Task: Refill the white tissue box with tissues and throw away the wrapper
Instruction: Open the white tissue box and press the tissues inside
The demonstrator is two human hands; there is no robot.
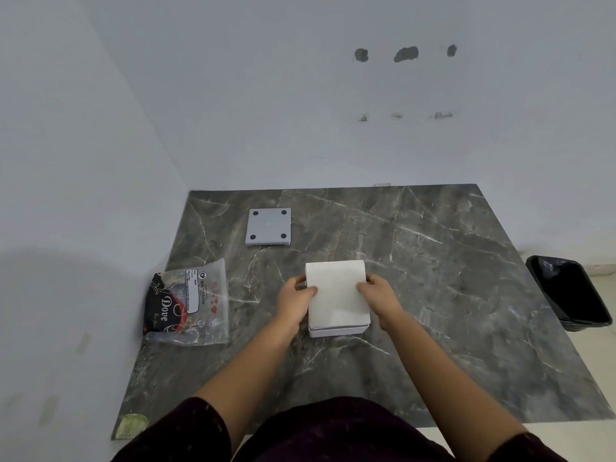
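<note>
A thick white stack of tissues stands in the open white tissue box at the middle of the table, rising well above the box's rim. My left hand grips the stack's left side and my right hand grips its right side, thumbs on top. The box's grey base plate, with four dark round feet, lies upside down farther back on the left. The clear and black plastic wrapper lies flat and empty near the table's left edge.
The dark grey marble table sits in a corner between white walls. A bin with a black liner stands on the floor beyond the table's right edge. A small greenish sticker marks the near left corner.
</note>
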